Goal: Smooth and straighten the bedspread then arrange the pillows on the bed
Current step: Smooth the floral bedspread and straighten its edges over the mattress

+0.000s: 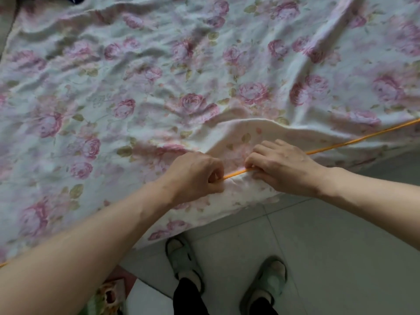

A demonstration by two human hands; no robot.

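I was on the smoothing step, my left hand [195, 176] fisted round and my right hand [283, 169] pinching with curled fingers the orange piped hem [341, 144] of the rumpled rose-printed fabric bedspread [159, 76], seemingly folded back at the bed's near edge, which next needed unfolding and pulling taut.

Both hands [238, 169] lie on the bedspread's [159, 76] near edge.

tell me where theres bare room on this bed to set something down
Bare: the wrinkled floral bedspread beyond the folded-back edge, widest left of the left hand; also the tiled floor right of the slippers. Crowded: the near edge, where left hand and right hand grip the orange piping.
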